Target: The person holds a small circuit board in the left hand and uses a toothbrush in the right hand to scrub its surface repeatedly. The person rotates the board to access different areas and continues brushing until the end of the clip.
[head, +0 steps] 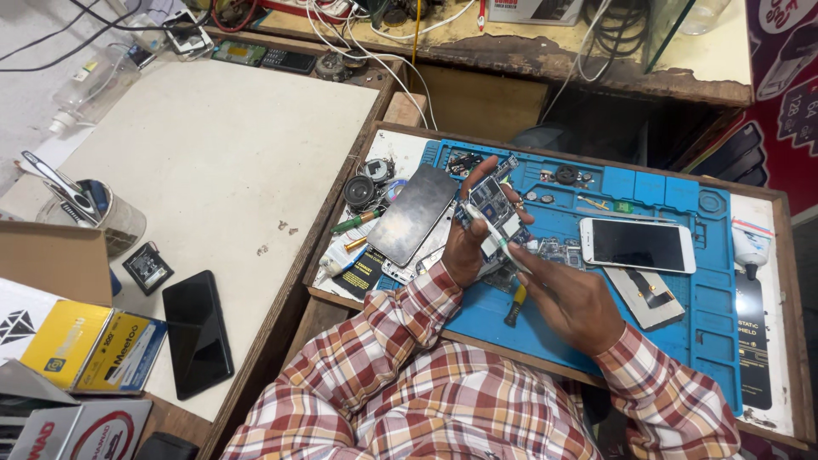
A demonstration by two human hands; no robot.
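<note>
My left hand (466, 247) holds up a small blue phone circuit board (492, 207) above the blue work mat (665, 281). My right hand (569, 300) grips a thin white-handled tool (494, 236) whose tip rests against the board. Both sleeves are red-and-white plaid. A grey phone back panel (412, 214) lies just left of the board. To the right on the mat lies a white smartphone (637, 244) with a dark screen, and a loose phone part (645, 296) below it.
A yellow-handled screwdriver (515, 305) lies on the mat under my hands. Small speakers and parts (366, 183) sit at the tray's left end. On the left table lie a black phone (197, 332), boxes (81, 345) and a tool cup (102, 213). Cables clutter the far shelf.
</note>
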